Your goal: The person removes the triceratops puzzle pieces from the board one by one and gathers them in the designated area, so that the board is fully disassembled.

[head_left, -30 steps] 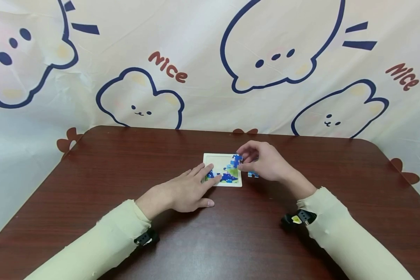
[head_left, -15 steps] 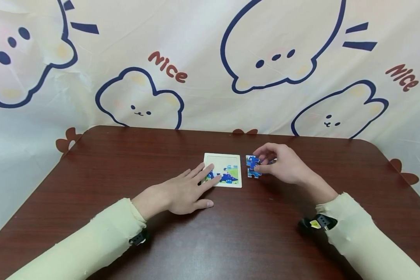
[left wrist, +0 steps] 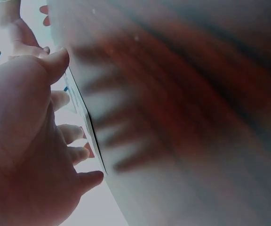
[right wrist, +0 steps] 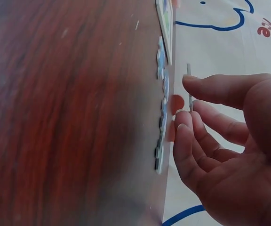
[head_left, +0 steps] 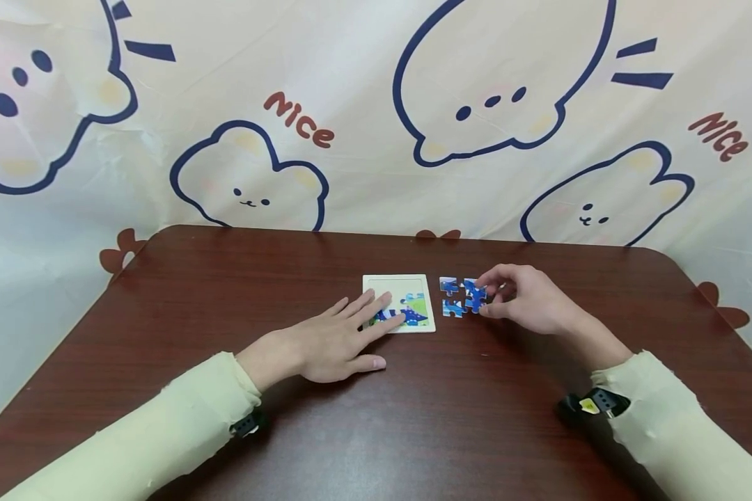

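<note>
My left hand (head_left: 332, 344), fingers spread and fairly straight, rests on the near-left part of a white puzzle tray (head_left: 391, 282). In the tray, a strip of joined dinosaur pieces (head_left: 413, 316) shows along the front and right, partly covered by my fingers. Thumb and fingers of my right hand (head_left: 533, 299) pinch a blue puzzle piece (head_left: 474, 296), seen edge-on above the table in the right wrist view. Loose puzzle pieces (head_left: 452, 308) lie flat just right of the tray; some others may be hidden under the right hand.
A dark brown wooden table (head_left: 363, 431) carries everything. Behind it hangs a pale cloth (head_left: 363, 181) printed with cartoon bears, touching the table's far edge. Both sleeves carry small black cameras at the wrists.
The right hand has carried the blue puzzle piece rightward from the tray's upper right corner to over the loose pieces, uncovering them. The left hand has hardly moved.
</note>
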Action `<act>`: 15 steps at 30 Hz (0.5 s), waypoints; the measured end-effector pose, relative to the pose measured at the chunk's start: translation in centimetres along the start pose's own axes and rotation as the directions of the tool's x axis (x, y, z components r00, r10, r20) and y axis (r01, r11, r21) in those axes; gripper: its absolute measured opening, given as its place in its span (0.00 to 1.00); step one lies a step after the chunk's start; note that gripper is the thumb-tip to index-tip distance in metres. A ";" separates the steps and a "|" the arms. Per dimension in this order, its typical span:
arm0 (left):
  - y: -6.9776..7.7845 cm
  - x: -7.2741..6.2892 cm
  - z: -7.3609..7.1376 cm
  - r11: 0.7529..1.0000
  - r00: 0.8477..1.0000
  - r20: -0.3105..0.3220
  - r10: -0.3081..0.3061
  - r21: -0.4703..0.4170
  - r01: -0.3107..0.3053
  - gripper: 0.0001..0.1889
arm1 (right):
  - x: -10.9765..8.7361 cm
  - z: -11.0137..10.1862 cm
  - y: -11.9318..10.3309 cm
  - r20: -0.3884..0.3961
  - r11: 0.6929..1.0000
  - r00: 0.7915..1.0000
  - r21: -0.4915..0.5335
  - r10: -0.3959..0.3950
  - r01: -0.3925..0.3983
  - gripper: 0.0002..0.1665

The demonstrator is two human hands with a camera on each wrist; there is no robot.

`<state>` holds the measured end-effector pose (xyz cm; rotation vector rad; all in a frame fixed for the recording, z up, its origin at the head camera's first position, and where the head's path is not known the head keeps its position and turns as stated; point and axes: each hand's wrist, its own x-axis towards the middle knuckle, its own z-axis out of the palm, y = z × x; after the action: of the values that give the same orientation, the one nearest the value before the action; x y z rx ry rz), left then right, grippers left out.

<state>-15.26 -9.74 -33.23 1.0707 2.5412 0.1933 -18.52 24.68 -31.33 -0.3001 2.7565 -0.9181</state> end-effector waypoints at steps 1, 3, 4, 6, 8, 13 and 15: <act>0.1 0.1 0.0 1.000 1.000 -0.001 0.011 0.000 -0.011 0.38 | 0.0 0.0 0.2 0.008 1.000 1.000 -0.007 0.001 -0.001 0.24; 0.2 0.2 -0.1 1.000 1.000 0.003 0.026 -0.001 -0.026 0.37 | -0.1 -0.1 0.5 0.025 1.000 1.000 -0.017 -0.002 0.002 0.24; 0.3 0.2 -0.1 1.000 1.000 0.005 0.031 0.002 -0.031 0.37 | -0.2 -0.1 0.6 0.033 1.000 0.999 -0.020 -0.001 0.002 0.24; 0.5 0.4 -0.1 0.999 0.999 0.004 0.035 0.009 -0.035 0.37 | -0.2 -0.1 0.8 0.046 1.000 0.999 -0.026 -0.003 0.004 0.23; 0.7 0.6 -0.1 0.999 0.999 -0.003 0.035 0.019 -0.035 0.37 | -0.2 -0.1 1.0 0.054 1.000 0.999 -0.028 -0.002 0.004 0.23; 1.4 1.0 -0.3 1.000 1.000 -0.019 0.005 0.031 -0.004 0.38 | -0.2 0.0 1.4 0.062 0.999 0.998 -0.033 0.003 -0.001 0.22; 1.8 1.2 -0.3 0.999 1.000 -0.018 -0.014 0.032 0.014 0.39 | -0.2 0.0 1.5 0.063 0.999 0.998 -0.033 0.007 -0.005 0.22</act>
<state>-14.94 -7.65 -32.79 1.0675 2.5748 0.1594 -18.54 25.88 -32.22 -0.3203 2.7148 -0.8482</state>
